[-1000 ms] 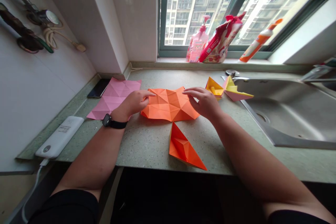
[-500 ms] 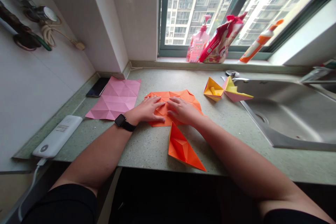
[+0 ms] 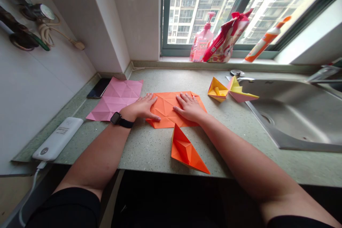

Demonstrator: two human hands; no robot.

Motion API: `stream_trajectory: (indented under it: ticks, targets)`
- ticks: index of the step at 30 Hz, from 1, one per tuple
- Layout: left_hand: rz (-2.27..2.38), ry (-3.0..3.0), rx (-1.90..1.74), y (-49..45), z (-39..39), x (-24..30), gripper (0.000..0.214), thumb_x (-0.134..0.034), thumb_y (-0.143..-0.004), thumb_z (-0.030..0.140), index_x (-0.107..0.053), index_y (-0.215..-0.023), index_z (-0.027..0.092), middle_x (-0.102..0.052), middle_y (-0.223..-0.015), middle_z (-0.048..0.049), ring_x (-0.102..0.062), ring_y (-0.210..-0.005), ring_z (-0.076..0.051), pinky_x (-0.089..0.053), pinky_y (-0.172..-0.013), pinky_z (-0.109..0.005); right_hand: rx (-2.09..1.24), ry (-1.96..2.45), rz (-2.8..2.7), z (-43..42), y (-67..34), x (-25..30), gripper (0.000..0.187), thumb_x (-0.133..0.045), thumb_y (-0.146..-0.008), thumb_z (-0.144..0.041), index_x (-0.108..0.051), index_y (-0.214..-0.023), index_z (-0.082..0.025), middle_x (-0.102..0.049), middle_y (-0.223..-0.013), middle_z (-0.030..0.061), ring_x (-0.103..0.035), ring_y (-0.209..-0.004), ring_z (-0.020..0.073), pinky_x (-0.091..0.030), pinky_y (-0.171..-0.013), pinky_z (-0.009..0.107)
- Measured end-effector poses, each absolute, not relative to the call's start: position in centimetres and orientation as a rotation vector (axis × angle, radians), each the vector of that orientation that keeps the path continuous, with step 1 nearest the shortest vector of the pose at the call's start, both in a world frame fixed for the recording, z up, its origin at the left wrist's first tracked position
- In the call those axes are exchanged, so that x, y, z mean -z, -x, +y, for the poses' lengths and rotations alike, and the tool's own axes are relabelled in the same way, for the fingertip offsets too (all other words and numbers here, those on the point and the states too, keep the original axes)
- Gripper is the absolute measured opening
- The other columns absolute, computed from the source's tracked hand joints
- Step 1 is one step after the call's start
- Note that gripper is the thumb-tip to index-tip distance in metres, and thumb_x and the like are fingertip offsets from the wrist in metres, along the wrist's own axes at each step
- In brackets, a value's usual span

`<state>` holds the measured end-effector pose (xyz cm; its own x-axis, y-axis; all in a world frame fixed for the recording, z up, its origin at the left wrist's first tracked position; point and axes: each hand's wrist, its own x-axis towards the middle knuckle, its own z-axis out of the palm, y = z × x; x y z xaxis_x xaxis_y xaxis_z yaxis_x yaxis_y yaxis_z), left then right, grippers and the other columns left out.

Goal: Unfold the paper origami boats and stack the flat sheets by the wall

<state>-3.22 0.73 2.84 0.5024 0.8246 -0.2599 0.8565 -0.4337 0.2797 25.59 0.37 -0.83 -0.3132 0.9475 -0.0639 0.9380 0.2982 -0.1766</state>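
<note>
The left hand and the right hand were spread flat, with fingers apart, and pressed down on a creased orange paper sheet, one at each side of its middle; the sheet lay on a speckled green stone countertop; a sharp folded orange paper piece lay just below it; a creased pink paper sheet lay on the left; two yellow and pink folded paper shapes stood beside a steel sink, under a window.

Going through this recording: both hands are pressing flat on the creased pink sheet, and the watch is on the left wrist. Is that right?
The sheet is wrong. The head view shows the left hand and right hand pressing on the creased orange sheet. The watch is on the left wrist, as you said.
</note>
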Motion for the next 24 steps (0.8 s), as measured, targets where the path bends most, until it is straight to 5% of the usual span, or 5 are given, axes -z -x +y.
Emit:
stream_trajectory:
  ticks: [11, 18, 21, 24]
  targets:
    - [1.285, -2.401, 0.180, 4.7, 0.7, -2.7, 0.145, -0.089, -0.061, 0.082, -0.029, -0.177, 0.018, -0.008, -0.184, -0.0250, -0.011, -0.171, -0.049, -0.023, -0.135, -0.063, -0.285, 2.179, -2.276, 0.9, -27.3, 0.0, 0.101, -0.034, -0.105, -0.075, -0.025, -0.176, -0.003, -0.013, -0.186, 0.0239, -0.013, -0.173, 0.0371, -0.019, -0.138, 0.054]
    - [1.290, -2.412, 0.254, 4.8, 0.6, -3.3, 0.144, -0.091, -0.059, 0.078, -0.031, -0.176, 0.020, -0.012, -0.185, -0.0236, -0.012, -0.171, -0.049, -0.025, -0.134, -0.063, -0.368, 2.266, -2.306, 0.9, -28.7, -0.5, 0.101, -0.032, -0.104, -0.077, -0.020, -0.179, -0.011, -0.009, -0.188, 0.0158, -0.009, -0.174, 0.0363, -0.018, -0.139, 0.058]
    - [1.304, -2.424, 0.209, 4.8, 0.7, -3.6, 0.122, -0.088, -0.065, 0.080, -0.050, -0.167, 0.024, -0.033, -0.180, -0.0207, -0.026, -0.168, -0.048, -0.032, -0.131, -0.062, -0.350, 2.260, -2.311, 0.8, -29.4, -0.6, 0.100, -0.034, -0.104, -0.077, -0.022, -0.179, -0.011, -0.011, -0.187, 0.0162, -0.010, -0.174, 0.0378, -0.018, -0.138, 0.059]
    - [1.417, -2.463, -0.053, 3.5, 0.6, -3.7, 0.072, -0.069, -0.092, 0.075, -0.072, -0.143, 0.024, -0.058, -0.164, -0.0173, -0.046, -0.157, -0.043, -0.038, -0.128, -0.059, -0.249, 2.190, -2.287, 0.6, -29.6, -1.2, 0.096, -0.046, -0.103, -0.072, -0.031, -0.176, -0.009, -0.024, -0.184, 0.0214, -0.020, -0.171, 0.0416, -0.022, -0.137, 0.063]
